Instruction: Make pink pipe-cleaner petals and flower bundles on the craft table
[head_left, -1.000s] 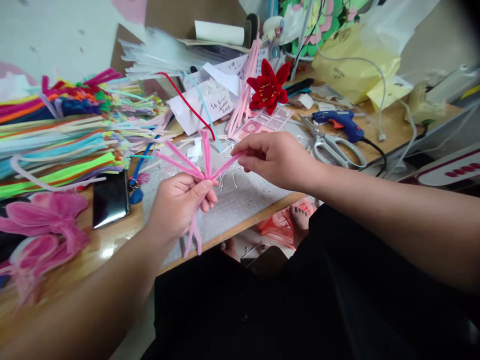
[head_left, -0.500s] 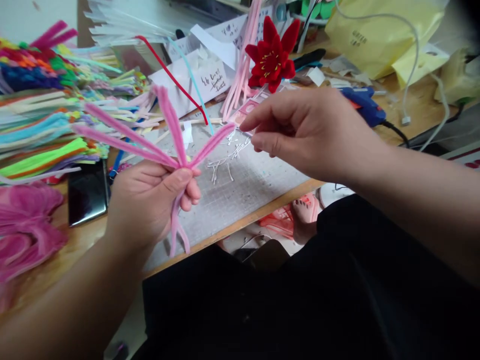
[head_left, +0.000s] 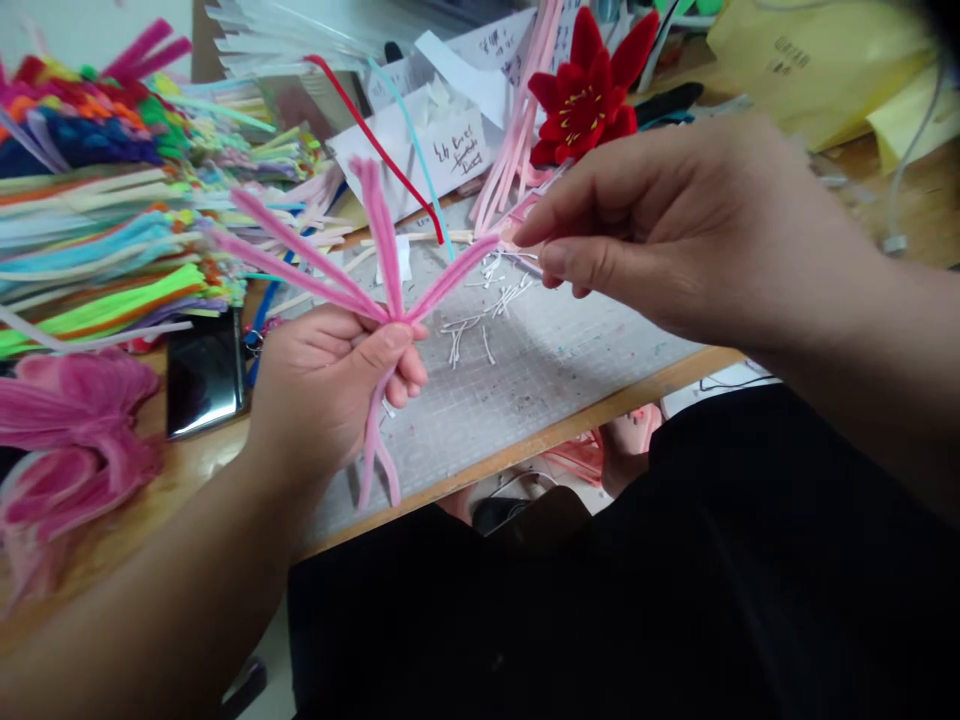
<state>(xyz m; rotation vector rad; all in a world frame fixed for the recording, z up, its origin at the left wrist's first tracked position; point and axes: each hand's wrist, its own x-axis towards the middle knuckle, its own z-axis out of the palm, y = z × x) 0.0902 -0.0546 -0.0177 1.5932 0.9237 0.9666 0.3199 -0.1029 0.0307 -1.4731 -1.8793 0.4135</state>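
"Above the grey mat (head_left: 540, 350), what's changed?"
"The left hand (head_left: 330, 390) still pinches the fanned pink strands (head_left: 385, 250); the right hand (head_left: 667, 230), earlier gripping one, is released, just beside its tip."

Fuzzy pink stems (head_left: 384, 240) in the left hand (head_left: 330, 375), over the grey gridded mat (head_left: 532, 365)! Behind it, the red plush flower (head_left: 583, 105).

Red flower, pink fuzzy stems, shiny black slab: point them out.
Red flower (head_left: 583, 116), head view: its yellow-marked center.
Pink fuzzy stems (head_left: 384, 243), head view: the upright prong.
Shiny black slab (head_left: 204, 372), head view: its dark face.
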